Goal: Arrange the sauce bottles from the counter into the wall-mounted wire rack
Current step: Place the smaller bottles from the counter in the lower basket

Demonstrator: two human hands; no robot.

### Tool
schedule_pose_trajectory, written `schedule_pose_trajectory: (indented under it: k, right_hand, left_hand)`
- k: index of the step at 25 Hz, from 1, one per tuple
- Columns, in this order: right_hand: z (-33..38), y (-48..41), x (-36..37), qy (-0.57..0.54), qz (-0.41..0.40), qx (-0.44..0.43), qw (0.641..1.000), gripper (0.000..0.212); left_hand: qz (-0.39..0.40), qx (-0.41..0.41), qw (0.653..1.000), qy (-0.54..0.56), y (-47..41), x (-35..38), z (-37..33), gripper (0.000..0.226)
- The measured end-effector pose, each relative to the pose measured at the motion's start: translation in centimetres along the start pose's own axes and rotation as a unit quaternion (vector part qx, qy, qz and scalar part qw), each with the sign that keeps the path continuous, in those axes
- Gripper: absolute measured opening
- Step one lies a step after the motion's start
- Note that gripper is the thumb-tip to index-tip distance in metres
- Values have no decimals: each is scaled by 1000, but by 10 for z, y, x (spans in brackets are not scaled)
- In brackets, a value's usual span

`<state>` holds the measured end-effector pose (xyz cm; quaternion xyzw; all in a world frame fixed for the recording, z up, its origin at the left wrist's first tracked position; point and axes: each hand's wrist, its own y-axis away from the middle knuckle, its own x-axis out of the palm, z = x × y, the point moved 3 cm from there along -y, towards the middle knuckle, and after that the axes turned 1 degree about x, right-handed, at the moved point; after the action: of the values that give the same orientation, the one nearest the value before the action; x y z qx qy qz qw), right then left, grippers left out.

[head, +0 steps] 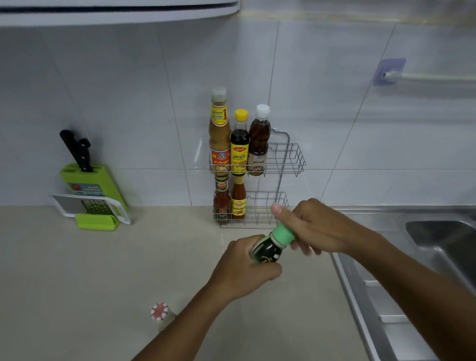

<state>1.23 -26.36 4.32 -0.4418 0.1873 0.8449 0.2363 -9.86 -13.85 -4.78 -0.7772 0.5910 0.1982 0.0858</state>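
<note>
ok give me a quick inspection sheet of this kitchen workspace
surface: beige counter, mostly bare
job's things: wire rack holds three bottles on the top tier, two on the bottom; green-capped dark bottle in both hands; red-and-white-capped bottle stands on the counter
clutter: green knife block, grater
hands: left hand grips the bottle's body, right hand its cap
cables: nothing seen
surroundings: tiled wall, steel sink at right
</note>
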Motion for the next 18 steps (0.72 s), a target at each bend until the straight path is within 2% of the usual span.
schedule_pose_trajectory:
  k: [1,3,5,6,7,9,10,11,12,13,15,17,18]
  right_hand:
    - [1,-1,-6,-14,-34,-55,998,72]
    - [7,-3,-6,19,-48,-170,984,41]
    - [9,-7,9,65,-61,-209,974,26]
    - [8,-10,18,65,-76,-188,977,24]
    - [6,-13,25,34,-89,-145,985,22]
    - [-6,-23,37,-42,-101,-38,993,16]
    - [-10,-25,42,-59,-107,-1,993,14]
    - [-12,-25,46,-65,-110,19,992,14]
    - [-15,-26,49,-69,-113,28,991,15]
    - [-18,-29,50,-85,-116,31,989,15]
    - [-29,-36,52,-213,-113,58,969,16]
    - [-45,-47,52,-406,-53,83,908,22]
    - [-52,-52,52,-450,-19,65,891,26]
  left_hand:
    - [61,-20,994,86,-2,1,-1,20]
    - [190,-40,955,226,0,0,-5,13]
    - [257,-52,925,275,2,0,-7,15]
    - [243,-61,933,257,-1,1,-7,11]
    - [193,-69,957,204,-6,3,-7,6]
    - [26,-73,997,18,-14,0,-1,12]
    - [-35,-55,993,-103,-15,-1,-1,21]
    - [-72,-32,972,-224,-15,-1,-2,32]
    - [-93,-18,948,-305,-17,-1,-1,40]
    - [-108,-8,936,-335,-21,-1,-1,44]
    - [-103,-6,946,-306,-31,-3,-4,44]
    - [-72,-43,983,-164,-49,-10,-4,43]
    - [-35,-72,993,-86,-58,-12,-3,47]
